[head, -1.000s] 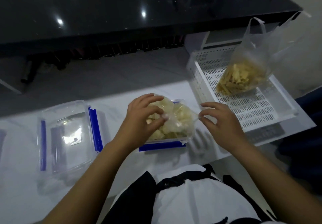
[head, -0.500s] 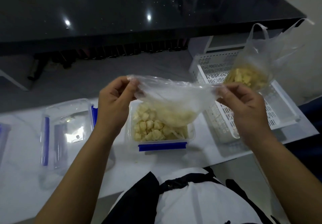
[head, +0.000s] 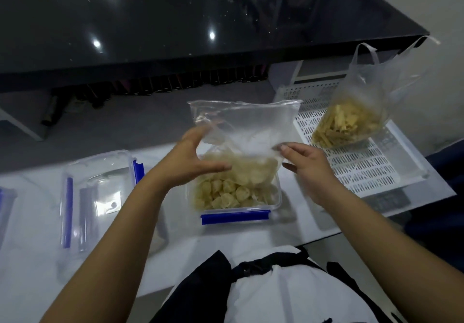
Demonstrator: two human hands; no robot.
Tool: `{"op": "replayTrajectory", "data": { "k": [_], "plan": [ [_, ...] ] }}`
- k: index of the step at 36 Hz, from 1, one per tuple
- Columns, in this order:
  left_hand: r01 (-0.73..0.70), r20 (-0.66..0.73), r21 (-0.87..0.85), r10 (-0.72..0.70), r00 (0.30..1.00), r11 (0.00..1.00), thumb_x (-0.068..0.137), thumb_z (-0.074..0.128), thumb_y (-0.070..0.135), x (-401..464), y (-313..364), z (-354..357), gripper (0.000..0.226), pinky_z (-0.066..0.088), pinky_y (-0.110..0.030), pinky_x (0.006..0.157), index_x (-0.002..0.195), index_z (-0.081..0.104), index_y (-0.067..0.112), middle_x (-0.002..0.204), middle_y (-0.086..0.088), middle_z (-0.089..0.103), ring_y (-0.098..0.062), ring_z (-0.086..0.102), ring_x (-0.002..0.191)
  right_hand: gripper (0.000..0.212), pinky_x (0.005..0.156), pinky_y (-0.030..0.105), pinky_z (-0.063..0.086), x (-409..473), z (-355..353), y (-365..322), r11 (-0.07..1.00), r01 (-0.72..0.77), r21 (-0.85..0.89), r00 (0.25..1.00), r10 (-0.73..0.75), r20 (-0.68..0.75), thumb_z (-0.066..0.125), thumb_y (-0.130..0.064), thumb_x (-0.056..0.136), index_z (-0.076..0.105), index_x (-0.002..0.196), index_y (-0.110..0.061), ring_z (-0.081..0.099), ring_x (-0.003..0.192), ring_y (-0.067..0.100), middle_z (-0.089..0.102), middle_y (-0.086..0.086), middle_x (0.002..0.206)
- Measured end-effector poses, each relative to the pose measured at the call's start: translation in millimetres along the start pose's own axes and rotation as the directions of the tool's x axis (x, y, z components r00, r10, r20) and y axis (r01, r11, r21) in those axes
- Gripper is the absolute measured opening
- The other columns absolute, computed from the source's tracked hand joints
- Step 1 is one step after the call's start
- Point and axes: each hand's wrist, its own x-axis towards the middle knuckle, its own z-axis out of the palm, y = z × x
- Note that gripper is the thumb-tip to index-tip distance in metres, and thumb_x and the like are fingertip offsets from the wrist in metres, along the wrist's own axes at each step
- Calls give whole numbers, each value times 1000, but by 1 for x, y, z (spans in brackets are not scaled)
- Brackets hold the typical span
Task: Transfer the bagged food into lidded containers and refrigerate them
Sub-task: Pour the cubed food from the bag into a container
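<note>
Far to the left of the left hand, a clear lid with blue clips, flat on the white tabletop and untouched — waiting for its turn.

On to the left hand: thumb out across the front of the clear plastic bag, fingers partly behind the film and blurred, so seemingly holding the bag's lower left side, though a firm pinch cannot be confirmed. Half a second back, gripping the bag's upper corner, stretched taut; now lower, nearer the food.

Between the two hands, the bag upended and standing tall, most of it empty and see-through, a last clump of pale food pieces at its mouth. Directly below both hands, the open container with its blue front clip, already well filled. Compared with a second ago, the pile now in the container rather than bundled in the bag — the pour close to done, by the look of it.

Right hand: thumb and fingertips pinching the bag's lower right edge, also lower than before.

Beyond the right hand, a second bag of yellow sticks in the white slotted basket, still full — another transfer ahead, then lids, then the fridge.
</note>
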Motion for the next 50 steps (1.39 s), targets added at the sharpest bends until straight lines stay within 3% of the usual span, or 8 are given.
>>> {"op": "replayTrajectory", "data": {
  "k": [2,5,10,15,20,37,50],
  "plan": [
    [23,-48,-31,-25,999,999,71,78,58,5,-5,4,44,45,-17,88,110,56,60,120,37,57,12,55,111,18,91,35,53,3,1,-4,999,-14,32,1000,14,1,66,-22,95,81,88,-28,68,108,15,76,-3,108],
    [-16,-198,-186,-22,980,982,91,71,27,13,-4,5,9,56,-28,88,95,71,35,96,13,76,-5,70,97,13,83,35,55,8,2,-12,992,-27,120,999,29,-14,66,-21,94,80,92,-21,72,99,20,77,4,101],
    [-115,-261,-442,-5,965,889,92,68,11,16,1,-1,12,55,-20,79,92,75,21,82,1,77,-12,73,84,15,76,34,61,13,-3,-22,984,-7,180,1000,7,-1,64,-19,95,79,95,-20,74,95,24,77,6,99],
    [-76,-244,-516,-62,968,853,93,67,10,13,2,3,10,62,-31,75,93,75,17,82,0,77,-17,74,84,11,83,36,60,12,3,-9,997,-78,24,996,77,49,67,-15,93,76,100,-16,73,99,24,77,4,99],
    [-102,-254,-586,-63,965,804,95,66,10,5,8,3,10,62,-34,67,96,75,14,84,-6,76,-26,75,87,15,74,34,62,11,5,-17,995,-16,100,999,11,48,64,-17,95,78,93,-17,75,90,26,78,7,99],
    [-174,-322,-590,-32,946,788,95,66,11,1,26,-5,10,61,-31,67,101,74,11,86,-2,77,-17,74,84,20,79,41,62,13,4,-40,991,15,132,999,-22,47,64,-16,96,73,109,-5,74,93,27,76,12,106],
    [-187,-342,-541,-12,940,820,94,67,11,2,38,-13,10,61,-33,70,99,75,13,89,-5,77,-23,74,87,17,80,40,61,11,0,-52,993,40,113,998,-46,48,63,-14,96,73,107,-8,74,92,25,77,9,102]
  ]
}}
